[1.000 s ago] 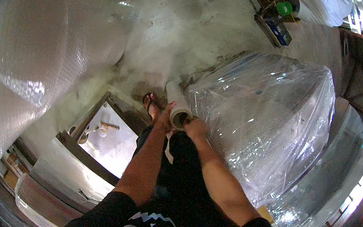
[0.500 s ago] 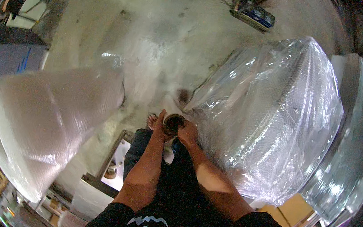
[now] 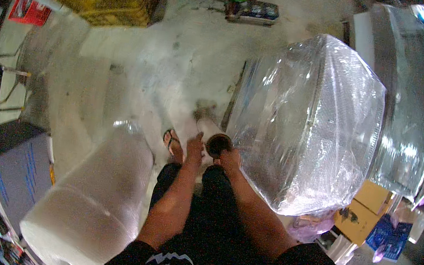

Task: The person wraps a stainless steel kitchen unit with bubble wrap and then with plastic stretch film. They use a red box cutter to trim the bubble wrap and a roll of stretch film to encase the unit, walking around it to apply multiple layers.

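A roll of clear wrapping film [image 3: 207,128] with a brown tubular core is held low in front of my legs, its hollow end facing up at me. My right hand [image 3: 230,159] grips the rim of that end, its fingers at the core opening. Along the roll's left side lies my left hand [image 3: 196,149], closed against it; some of its fingers are hidden. Just to the right stands a large boxy load [image 3: 328,122] covered in bubble wrap and shiny clear film. What is inside it cannot be made out.
A big bubble wrap roll [image 3: 92,197] stands at my left, beside a grey box [image 3: 20,169]. Far left is a yellow crate [image 3: 115,8] under red cloth. Another film-wrapped load [image 3: 413,108] and cardboard boxes [image 3: 362,210] are at the right.
My view has turned and shifted, bringing the yellow crate further in. Both hands and the film roll sit slightly further right in the picture, and more of the roll's side shows.
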A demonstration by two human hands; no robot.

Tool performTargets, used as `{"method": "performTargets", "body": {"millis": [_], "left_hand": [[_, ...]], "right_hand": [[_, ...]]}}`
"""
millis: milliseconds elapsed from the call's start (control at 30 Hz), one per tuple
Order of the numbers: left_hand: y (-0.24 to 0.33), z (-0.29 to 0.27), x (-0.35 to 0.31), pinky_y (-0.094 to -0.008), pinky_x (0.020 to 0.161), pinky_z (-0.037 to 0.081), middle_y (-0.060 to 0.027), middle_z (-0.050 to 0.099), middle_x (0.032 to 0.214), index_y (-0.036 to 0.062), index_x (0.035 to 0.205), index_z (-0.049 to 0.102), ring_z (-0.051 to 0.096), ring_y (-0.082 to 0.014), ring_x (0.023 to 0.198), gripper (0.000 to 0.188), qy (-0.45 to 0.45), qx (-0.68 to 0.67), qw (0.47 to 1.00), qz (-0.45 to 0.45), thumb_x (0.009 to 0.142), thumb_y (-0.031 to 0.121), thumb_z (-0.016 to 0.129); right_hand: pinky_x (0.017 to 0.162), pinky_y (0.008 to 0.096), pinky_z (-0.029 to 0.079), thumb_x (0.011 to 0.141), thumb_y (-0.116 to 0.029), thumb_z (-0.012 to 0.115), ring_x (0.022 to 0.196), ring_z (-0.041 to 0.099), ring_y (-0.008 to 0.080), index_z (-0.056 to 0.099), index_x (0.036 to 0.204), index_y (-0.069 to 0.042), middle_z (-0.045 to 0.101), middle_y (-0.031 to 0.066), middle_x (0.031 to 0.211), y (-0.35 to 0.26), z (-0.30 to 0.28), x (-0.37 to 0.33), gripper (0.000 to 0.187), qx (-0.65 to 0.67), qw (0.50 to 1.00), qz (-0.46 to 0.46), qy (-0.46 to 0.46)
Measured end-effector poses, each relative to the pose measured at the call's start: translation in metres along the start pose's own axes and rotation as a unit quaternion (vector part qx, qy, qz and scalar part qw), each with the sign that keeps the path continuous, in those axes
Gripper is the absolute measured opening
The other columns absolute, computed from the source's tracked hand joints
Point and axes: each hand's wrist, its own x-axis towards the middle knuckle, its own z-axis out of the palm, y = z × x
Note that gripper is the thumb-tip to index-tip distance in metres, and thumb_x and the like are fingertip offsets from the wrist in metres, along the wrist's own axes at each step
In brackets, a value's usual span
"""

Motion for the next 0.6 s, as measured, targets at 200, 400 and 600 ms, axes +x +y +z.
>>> {"method": "performTargets", "body": {"millis": [200, 400, 600], "left_hand": [[0.064, 0.054, -0.055, -0.0528, 0.11, 0.039, -0.0203, 0.05, 0.148, 0.0105, 0.153, 0.043, 0.044, -0.0306, 0.139, 0.095, -0.226, -0.28, 0.921, -0.148, 0.083, 0.071, 0.065], [0.129, 0.048, -0.069, -0.043, 0.084, 0.056, -0.0172, 0.067, 0.125, -0.0023, 0.139, 0.055, 0.069, -0.0299, 0.098, 0.078, -0.043, 0.117, 0.992, 0.037, 0.081, 0.044, 0.081], [0.209, 0.075, -0.025, -0.0404, 0.079, 0.055, -0.0179, 0.071, 0.106, -0.002, 0.12, 0.065, 0.069, -0.0274, 0.091, 0.051, -0.151, 0.188, 0.97, 0.027, 0.087, 0.035, 0.075]], "right_hand": [[0.077, 0.0434, 0.053, 0.085, -0.035, 0.071, 0.087, 0.07, 0.0304, 0.071, 0.107, 0.006, 0.072, 0.0206, 0.098, 0.032, 0.004, 0.018, 0.047, 0.176, 0.974, 0.127, 0.07], [0.091, 0.0496, 0.054, 0.086, -0.022, 0.065, 0.103, 0.069, 0.0404, 0.063, 0.134, -0.014, 0.074, 0.0177, 0.107, -0.037, -0.025, -0.034, 0.049, 0.111, 0.987, 0.011, 0.113], [0.088, 0.047, 0.056, 0.085, -0.027, 0.064, 0.104, 0.071, 0.0368, 0.073, 0.116, -0.009, 0.071, 0.0187, 0.12, -0.087, -0.078, 0.022, 0.037, -0.045, 0.992, -0.001, 0.114]]}}
